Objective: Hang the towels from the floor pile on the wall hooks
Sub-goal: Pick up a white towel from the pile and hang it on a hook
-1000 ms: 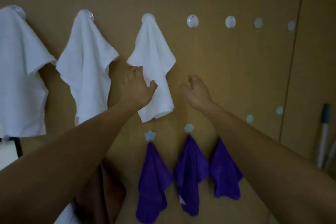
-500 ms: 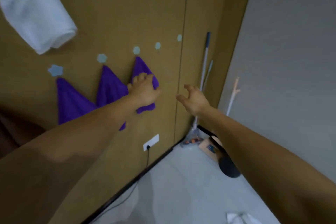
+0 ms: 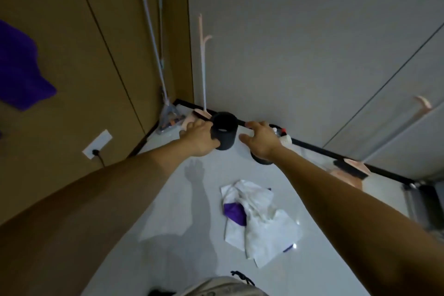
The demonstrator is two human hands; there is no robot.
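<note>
A floor pile of white towels [image 3: 262,223] with one purple towel [image 3: 234,210] tucked into it lies on the pale floor, below and between my outstretched arms. My left hand [image 3: 198,138] and my right hand [image 3: 260,143] both hang in the air well above the pile, fingers relaxed and holding nothing. A purple towel [image 3: 20,69] hangs on the brown wall at the far left; its hook is out of view.
A black cylindrical bin [image 3: 224,134] stands on the floor behind my hands. Mop handles [image 3: 153,38] and a pink long-handled dustpan [image 3: 203,67] lean in the corner. A pink brush [image 3: 352,168] lies by the grey wall. A wall socket [image 3: 97,143] has a cable plugged in.
My view has swung from the wall hooks and hung towels down and right to the floor pile. Both hands came off the wall towels and stay empty.
</note>
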